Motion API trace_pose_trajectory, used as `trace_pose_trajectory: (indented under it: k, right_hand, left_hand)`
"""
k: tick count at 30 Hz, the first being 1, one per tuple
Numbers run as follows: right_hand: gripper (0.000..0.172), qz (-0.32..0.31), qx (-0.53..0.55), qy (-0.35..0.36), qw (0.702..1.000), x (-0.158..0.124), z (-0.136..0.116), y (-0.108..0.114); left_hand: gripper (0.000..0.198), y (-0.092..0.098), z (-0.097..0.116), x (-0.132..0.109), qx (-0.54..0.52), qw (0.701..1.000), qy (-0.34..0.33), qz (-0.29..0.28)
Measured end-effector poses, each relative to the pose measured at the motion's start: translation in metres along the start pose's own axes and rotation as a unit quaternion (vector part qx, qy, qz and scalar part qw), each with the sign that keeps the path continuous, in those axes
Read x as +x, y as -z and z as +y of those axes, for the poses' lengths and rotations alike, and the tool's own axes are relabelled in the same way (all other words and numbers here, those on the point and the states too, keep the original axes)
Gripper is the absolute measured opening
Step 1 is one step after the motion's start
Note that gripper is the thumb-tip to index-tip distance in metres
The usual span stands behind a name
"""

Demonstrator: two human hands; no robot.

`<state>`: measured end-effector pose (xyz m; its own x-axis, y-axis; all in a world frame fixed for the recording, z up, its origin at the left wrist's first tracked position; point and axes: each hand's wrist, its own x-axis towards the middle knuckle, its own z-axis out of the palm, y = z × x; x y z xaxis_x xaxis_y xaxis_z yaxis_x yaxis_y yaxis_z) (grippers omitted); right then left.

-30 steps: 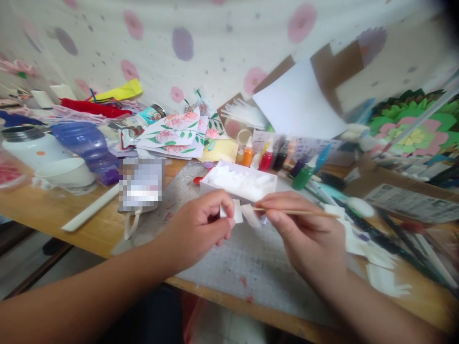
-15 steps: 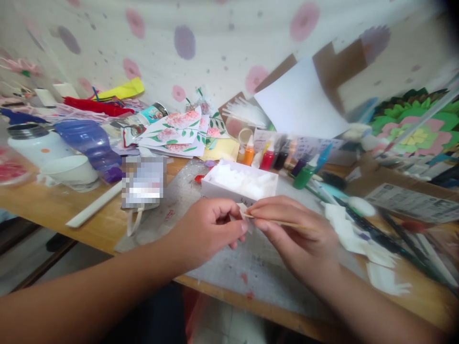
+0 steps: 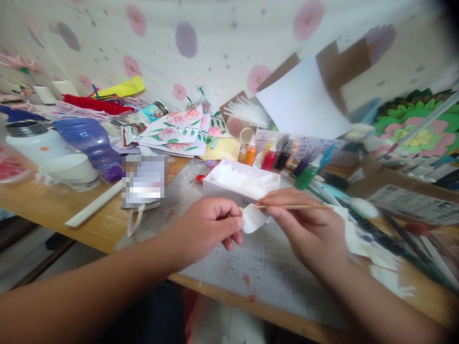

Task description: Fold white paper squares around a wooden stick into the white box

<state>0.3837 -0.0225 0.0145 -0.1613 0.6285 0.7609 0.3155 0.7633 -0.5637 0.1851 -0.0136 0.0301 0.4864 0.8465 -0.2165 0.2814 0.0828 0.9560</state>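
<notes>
Between my hands is a small white piece of thin paper or tissue (image 3: 254, 218), held above the grey mat (image 3: 229, 272). My left hand (image 3: 211, 224) pinches its left edge between thumb and curled fingers. A thin wooden stick (image 3: 297, 207) lies across the fingers of my right hand (image 3: 301, 220), which is closed on it. The stick's left end meets the upper right edge of the white piece; whether the right fingertips also grip the piece, I cannot tell. Just behind both hands stands a white box (image 3: 229, 192) filled with white pieces.
Behind the box stand dropper bottles, among them an orange bottle (image 3: 250, 152) and a green bottle (image 3: 306, 174). White paper strips (image 3: 380, 253) and brushes lie at right, near a cardboard box (image 3: 412, 191). A purple bottle (image 3: 86, 143) and white bowl (image 3: 70, 169) are at left.
My right hand has shifted slightly right, away from my left. More of the white piece now shows between them, and the stick has turned to lie more level.
</notes>
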Motion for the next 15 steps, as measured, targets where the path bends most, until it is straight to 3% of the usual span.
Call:
trace_pose_trajectory:
  k: [4,8,11,15]
  right_hand:
    - [0.011,0.074,-0.063,-0.026,0.995,0.003,0.012,0.004]
    - [0.008,0.173,-0.113,-0.11,0.972,0.007,0.033,0.007]
    - [0.006,0.156,-0.104,-0.15,0.971,0.008,0.042,0.008]
    - [0.007,0.158,-0.032,-0.073,0.984,0.006,0.031,0.007]
  left_hand:
    - [0.021,0.001,-0.001,0.0,-0.018,1.0,0.006,0.007]
    - [0.022,0.0,-0.004,0.0,-0.048,0.999,0.004,0.009]
    - [0.021,-0.001,-0.005,0.001,-0.07,0.997,0.001,0.015]
    - [0.023,-0.002,-0.004,0.002,-0.076,0.997,0.0,0.025]
